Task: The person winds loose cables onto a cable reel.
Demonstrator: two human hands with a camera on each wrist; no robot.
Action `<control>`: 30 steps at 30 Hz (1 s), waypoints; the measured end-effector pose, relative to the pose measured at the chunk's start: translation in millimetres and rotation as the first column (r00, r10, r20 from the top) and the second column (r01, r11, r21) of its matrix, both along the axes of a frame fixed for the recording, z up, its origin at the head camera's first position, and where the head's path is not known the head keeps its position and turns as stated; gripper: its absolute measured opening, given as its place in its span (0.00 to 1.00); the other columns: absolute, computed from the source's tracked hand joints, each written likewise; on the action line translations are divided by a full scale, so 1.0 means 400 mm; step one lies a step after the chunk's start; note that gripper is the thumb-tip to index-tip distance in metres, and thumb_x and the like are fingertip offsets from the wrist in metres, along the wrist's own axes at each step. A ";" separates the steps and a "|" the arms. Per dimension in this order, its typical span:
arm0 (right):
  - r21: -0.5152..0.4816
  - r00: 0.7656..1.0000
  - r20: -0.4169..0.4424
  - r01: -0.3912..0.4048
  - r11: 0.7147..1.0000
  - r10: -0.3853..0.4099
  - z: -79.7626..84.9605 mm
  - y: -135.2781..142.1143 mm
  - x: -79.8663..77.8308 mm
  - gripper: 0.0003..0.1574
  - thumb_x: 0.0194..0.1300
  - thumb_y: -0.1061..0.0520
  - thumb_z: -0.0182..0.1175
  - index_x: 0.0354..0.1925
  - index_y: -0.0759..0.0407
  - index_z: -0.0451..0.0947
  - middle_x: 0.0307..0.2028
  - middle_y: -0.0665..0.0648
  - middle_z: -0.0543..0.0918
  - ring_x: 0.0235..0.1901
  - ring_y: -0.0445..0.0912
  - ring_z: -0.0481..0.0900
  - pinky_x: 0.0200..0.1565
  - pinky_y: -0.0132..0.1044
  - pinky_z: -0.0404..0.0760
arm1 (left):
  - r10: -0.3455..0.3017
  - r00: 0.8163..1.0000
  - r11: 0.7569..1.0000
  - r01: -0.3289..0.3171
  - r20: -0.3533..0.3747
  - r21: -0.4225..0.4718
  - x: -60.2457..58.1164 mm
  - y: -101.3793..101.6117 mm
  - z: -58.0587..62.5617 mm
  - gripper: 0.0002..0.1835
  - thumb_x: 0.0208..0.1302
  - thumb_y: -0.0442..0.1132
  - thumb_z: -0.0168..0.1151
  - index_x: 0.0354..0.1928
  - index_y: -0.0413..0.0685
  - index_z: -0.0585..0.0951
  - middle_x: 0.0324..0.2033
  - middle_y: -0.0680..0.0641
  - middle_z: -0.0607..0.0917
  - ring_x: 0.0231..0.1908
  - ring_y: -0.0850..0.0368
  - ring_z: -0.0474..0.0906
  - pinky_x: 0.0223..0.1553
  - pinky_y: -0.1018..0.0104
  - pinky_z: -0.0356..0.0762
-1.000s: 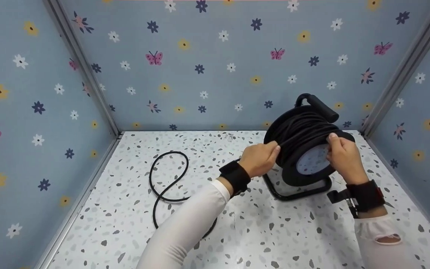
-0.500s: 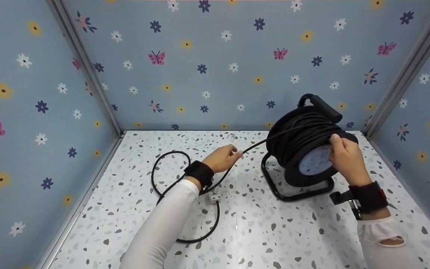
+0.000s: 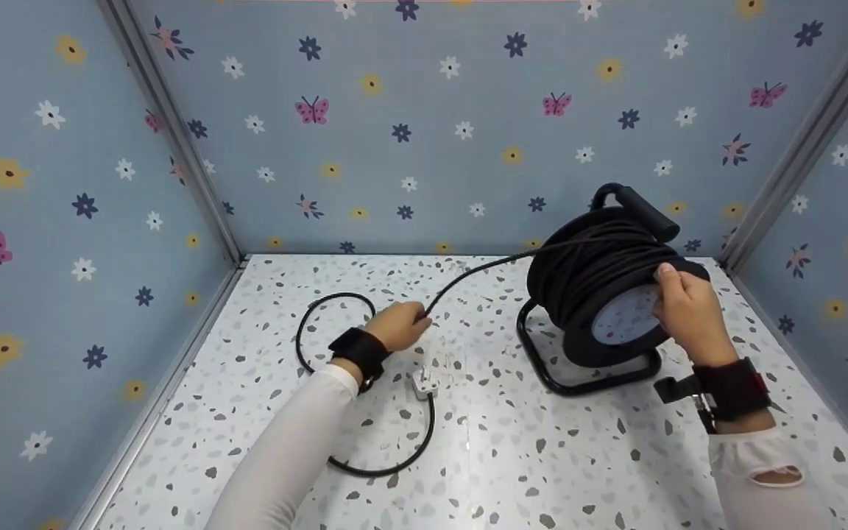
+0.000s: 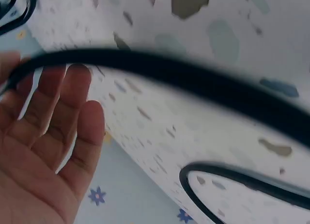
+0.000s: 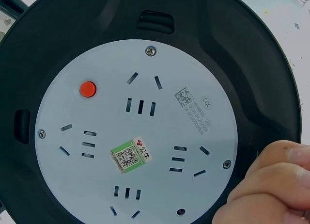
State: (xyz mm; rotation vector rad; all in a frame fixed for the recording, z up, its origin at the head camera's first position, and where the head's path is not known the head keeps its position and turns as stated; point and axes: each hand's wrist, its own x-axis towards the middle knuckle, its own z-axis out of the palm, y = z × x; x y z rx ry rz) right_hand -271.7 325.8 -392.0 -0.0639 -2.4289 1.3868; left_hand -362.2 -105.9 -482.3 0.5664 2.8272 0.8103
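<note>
A black cable reel (image 3: 601, 287) stands on its tubular frame at the right in the head view, wound with cable. My right hand (image 3: 693, 309) grips the rim of its front disc with curled fingers. In the right wrist view the pale socket plate (image 5: 160, 132) has several outlets and a red button (image 5: 87, 89). Left of the reel, my left hand (image 3: 400, 325) pinches the cable (image 3: 483, 266) running from the drum. In the left wrist view that cable (image 4: 160, 68) passes by the thumb and index finger, while the other fingers (image 4: 89, 122) reach out rather straight.
A white plug (image 3: 425, 383) lies on the speckled tabletop (image 3: 512, 456) just right of the left hand. Loose cable (image 3: 321, 300) loops around the left forearm. Patterned blue panels (image 3: 424, 169) wall in the back and both sides.
My left hand has moved left and toward me from the drum, drawing out a length of cable. The plug has come into sight. My right hand stays on the reel's rim.
</note>
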 end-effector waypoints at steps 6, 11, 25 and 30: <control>-0.004 1.000 -0.004 0.012 1.000 -0.012 -0.001 0.004 -0.001 0.35 0.88 0.40 0.45 0.22 0.54 0.65 0.13 0.42 0.70 0.13 0.38 0.68 0.19 0.33 0.69 | 0.264 0.962 0.935 -0.237 -0.071 0.264 -0.031 -0.092 0.073 0.25 0.88 0.60 0.46 0.36 0.49 0.73 0.25 0.51 0.73 0.24 0.56 0.68 0.29 0.61 0.66; -0.019 1.000 0.011 0.006 1.000 -0.006 -0.003 0.005 -0.005 0.34 0.88 0.40 0.44 0.23 0.54 0.65 0.13 0.43 0.68 0.12 0.38 0.67 0.18 0.32 0.68 | 0.398 0.882 0.906 -0.335 -0.252 0.261 -0.038 -0.175 0.146 0.36 0.85 0.67 0.45 0.18 0.55 0.63 0.15 0.55 0.61 0.17 0.58 0.55 0.24 0.62 0.53; 0.025 0.999 0.039 0.019 0.999 -0.020 -0.003 0.041 -0.009 0.36 0.89 0.38 0.41 0.26 0.56 0.68 0.13 0.43 0.70 0.14 0.38 0.69 0.21 0.33 0.70 | 0.067 0.968 0.893 0.049 -0.241 0.447 0.032 -0.215 0.137 0.33 0.81 0.38 0.58 0.12 0.57 0.59 0.15 0.60 0.53 0.17 0.64 0.46 0.28 0.67 0.49; 0.010 0.998 0.035 0.045 0.999 -0.045 -0.011 0.069 -0.018 0.37 0.88 0.38 0.42 0.23 0.55 0.69 0.13 0.42 0.69 0.14 0.37 0.68 0.21 0.32 0.68 | -0.021 0.973 0.922 0.107 -0.228 0.372 0.058 -0.183 0.123 0.33 0.81 0.41 0.59 0.12 0.58 0.60 0.13 0.61 0.55 0.16 0.65 0.49 0.26 0.68 0.50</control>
